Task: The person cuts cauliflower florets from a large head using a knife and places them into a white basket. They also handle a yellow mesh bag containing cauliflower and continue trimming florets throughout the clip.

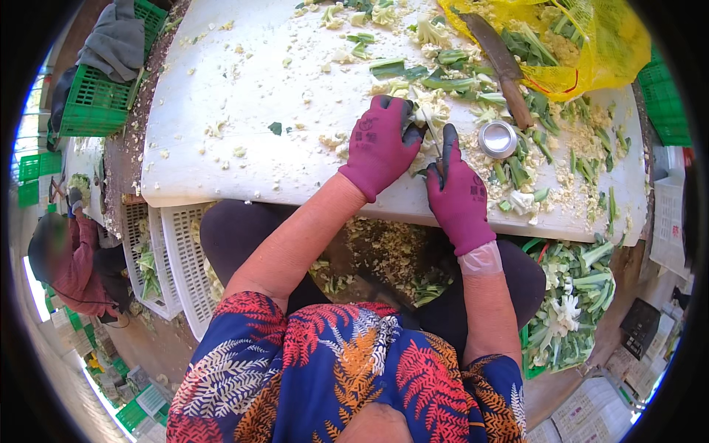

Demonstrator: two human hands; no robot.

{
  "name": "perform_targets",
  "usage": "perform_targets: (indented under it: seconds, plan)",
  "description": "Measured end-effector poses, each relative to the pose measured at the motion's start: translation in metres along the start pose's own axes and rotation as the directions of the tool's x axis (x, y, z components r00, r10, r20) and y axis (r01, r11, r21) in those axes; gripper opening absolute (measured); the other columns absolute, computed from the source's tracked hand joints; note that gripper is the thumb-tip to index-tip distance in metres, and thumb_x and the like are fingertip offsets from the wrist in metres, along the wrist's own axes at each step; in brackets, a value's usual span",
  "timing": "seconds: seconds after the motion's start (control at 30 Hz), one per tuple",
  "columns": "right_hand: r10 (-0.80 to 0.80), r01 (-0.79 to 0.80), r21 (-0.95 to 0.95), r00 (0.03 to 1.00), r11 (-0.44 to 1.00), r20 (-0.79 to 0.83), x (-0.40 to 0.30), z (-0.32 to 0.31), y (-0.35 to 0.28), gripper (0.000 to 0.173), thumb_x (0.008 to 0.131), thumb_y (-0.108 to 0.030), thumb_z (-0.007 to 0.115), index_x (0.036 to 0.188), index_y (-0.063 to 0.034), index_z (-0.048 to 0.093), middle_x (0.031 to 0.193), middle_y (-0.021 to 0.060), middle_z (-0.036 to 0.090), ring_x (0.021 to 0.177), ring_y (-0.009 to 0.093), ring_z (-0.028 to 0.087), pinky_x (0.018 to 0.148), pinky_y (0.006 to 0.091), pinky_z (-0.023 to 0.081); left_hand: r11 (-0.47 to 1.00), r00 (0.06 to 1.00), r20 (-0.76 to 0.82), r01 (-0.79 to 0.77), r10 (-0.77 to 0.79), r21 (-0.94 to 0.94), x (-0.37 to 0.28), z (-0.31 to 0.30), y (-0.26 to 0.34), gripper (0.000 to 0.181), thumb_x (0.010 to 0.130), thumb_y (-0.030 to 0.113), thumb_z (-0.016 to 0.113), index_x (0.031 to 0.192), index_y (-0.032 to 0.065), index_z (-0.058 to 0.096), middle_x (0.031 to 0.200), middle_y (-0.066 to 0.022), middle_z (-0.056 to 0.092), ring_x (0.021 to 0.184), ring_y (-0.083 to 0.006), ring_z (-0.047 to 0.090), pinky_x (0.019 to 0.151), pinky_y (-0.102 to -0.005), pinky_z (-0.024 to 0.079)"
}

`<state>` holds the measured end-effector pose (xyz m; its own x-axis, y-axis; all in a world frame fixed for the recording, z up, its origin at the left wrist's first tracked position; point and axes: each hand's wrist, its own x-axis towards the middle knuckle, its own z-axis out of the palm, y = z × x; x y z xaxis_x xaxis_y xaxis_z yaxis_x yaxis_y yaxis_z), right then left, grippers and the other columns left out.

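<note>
My left hand (382,141), in a purple knit glove with dark fingertips, holds a piece of cauliflower (432,108) over the white tabletop (249,160). My right hand (457,183), gloved alike, grips a small knife (431,130) whose thin blade lies against the cauliflower; its handle is mostly hidden by the fingers. Right of the knife is a round metal tin (497,139). Beyond it lies a cleaver (494,50) with a wooden handle, its blade partly against a yellow mesh bag (604,50) of cauliflower and leaves. Cut stems and leaves (448,83) lie around them.
White crates (185,260) stand below the table at left. A green crate heaped with leaf trimmings (576,299) stands at lower right. Another green crate with grey cloth (94,102) is at upper left. A seated person (83,266) works at another table at far left.
</note>
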<state>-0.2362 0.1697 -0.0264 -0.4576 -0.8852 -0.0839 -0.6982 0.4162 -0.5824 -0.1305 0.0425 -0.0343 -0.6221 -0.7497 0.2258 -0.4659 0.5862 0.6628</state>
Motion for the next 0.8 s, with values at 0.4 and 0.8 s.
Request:
perform_targets:
  seconds: [0.4,0.8]
  plan:
    - [0.131,-0.387,0.771,0.918,0.506,0.374,0.006,-0.027,0.013,0.074,0.089,-0.019,0.056,0.153,-0.004,0.022,0.073,0.0069,0.06,0.054,0.011,0.053,0.049,0.0259,0.043,0.998,0.997,0.037,-0.068,0.068,-0.012,0.008,0.004,-0.011,0.028,0.079,0.009,0.063,0.107,0.0048,0.061,0.098,-0.018,0.06,0.092,-0.0372,0.06,0.079,-0.0437,0.05]
    - [0.205,-0.21,0.799,0.972,0.564,0.11,0.024,-0.023,0.032,0.059,0.095,-0.02,0.056,0.148,-0.0086,0.034,0.088,0.0054,0.067,0.054,0.007,0.052,0.046,0.0217,0.04,0.981,0.978,0.117,-0.181,0.171,0.077,0.019,-0.007,0.01,0.073,0.077,0.039,0.077,0.138,0.0088,0.049,0.135,-0.0235,0.05,0.123,-0.0388,0.051,0.101,-0.0435,0.043]
